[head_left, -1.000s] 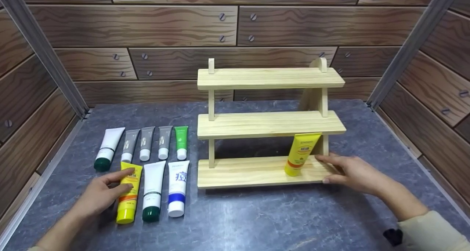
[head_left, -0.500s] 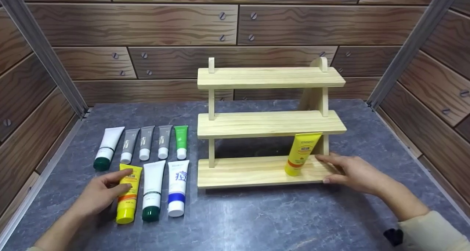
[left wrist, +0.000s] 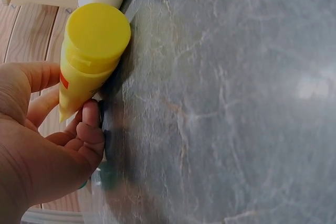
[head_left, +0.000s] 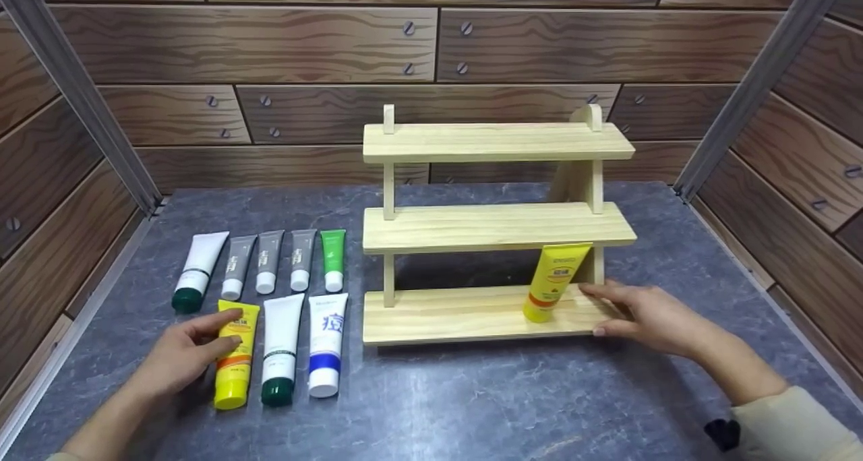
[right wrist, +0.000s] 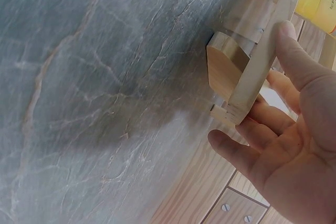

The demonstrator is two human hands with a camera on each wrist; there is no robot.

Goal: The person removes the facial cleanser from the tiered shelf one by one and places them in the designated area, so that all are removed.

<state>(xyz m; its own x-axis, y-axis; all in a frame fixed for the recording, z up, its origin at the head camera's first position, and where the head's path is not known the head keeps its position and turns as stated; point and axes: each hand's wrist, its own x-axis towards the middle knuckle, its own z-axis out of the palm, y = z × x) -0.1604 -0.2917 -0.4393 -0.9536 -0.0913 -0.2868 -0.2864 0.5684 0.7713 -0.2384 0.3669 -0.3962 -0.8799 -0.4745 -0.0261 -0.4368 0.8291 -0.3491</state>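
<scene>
In the head view my left hand (head_left: 179, 356) holds a yellow squeeze tube (head_left: 232, 377) at the front left, thumb and index finger on its upper half. The left wrist view shows its yellow cap (left wrist: 100, 32) toward the camera and fingers at both sides of the tube. My right hand (head_left: 650, 319) grips the right end of the bottom board of a three-tier wooden display shelf (head_left: 445, 319). From the right wrist, its thumb (right wrist: 294, 51) lies on the board's edge, with fingers behind. Another yellow tube (head_left: 554, 282) stands cap down on that bottom board, close to the right hand.
Right of the held tube lie a white tube with a green cap (head_left: 282, 340) and a white-and-blue tube (head_left: 327, 343). Behind them are another green-capped white tube (head_left: 200, 269), several grey tubes (head_left: 270, 259) and a green tube (head_left: 333, 252). Wood-patterned walls (head_left: 270, 46) enclose the table.
The yellow tube under my left hand has shifted very slightly toward me at its upper end. My right hand, the shelf and the other tubes stay put.
</scene>
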